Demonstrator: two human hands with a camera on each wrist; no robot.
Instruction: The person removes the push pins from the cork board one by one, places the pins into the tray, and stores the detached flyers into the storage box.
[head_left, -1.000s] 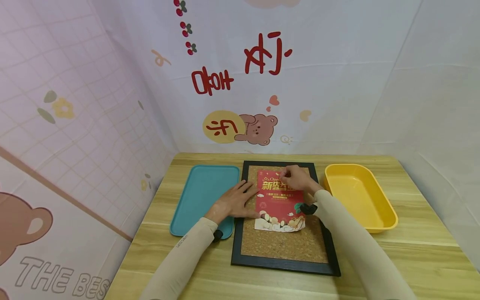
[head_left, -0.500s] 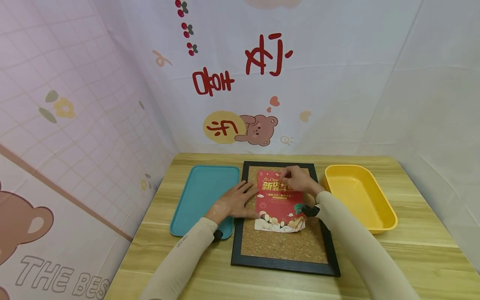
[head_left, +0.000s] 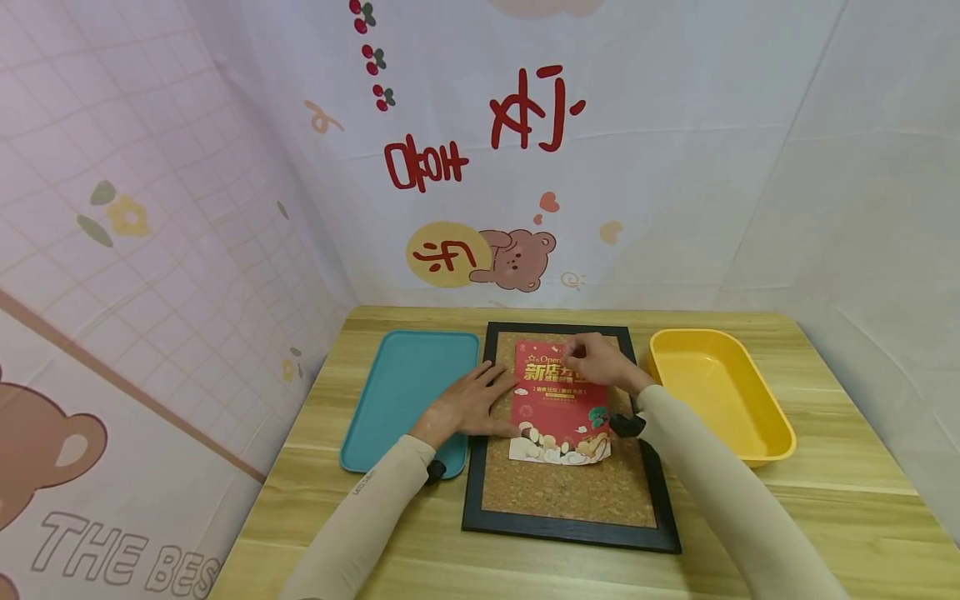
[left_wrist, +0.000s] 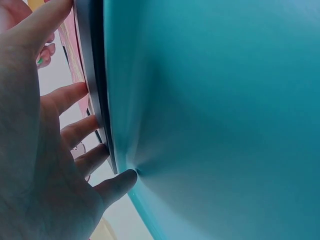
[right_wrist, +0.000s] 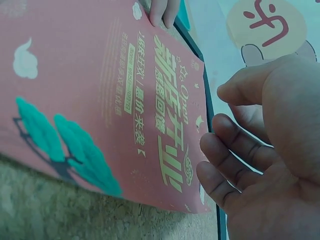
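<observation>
A red poster [head_left: 558,412] with gold lettering lies on a black-framed cork board [head_left: 570,500]. My left hand [head_left: 474,402] lies with spread fingers over the board's left frame, fingertips touching the poster's left edge. In the left wrist view, that hand [left_wrist: 55,150] shows extended fingers beside the black frame. My right hand [head_left: 600,360] is over the poster's upper right part, thumb and forefinger together. A speck of bright green [left_wrist: 40,61] shows at its fingertips in the left wrist view, seemingly pinched, too small to identify. The right wrist view shows its other fingers [right_wrist: 215,145] curled, hiding the pinch.
A teal tray [head_left: 408,400] lies left of the board, close to its frame. On the right stands a yellow bin [head_left: 712,400]. All rest on a wooden table [head_left: 420,550], with a printed white cloth [head_left: 660,167] hanging behind.
My right hand and forearm have shifted very slightly to the right, still above the poster's upper right. The left hand, poster and board have stayed put.
</observation>
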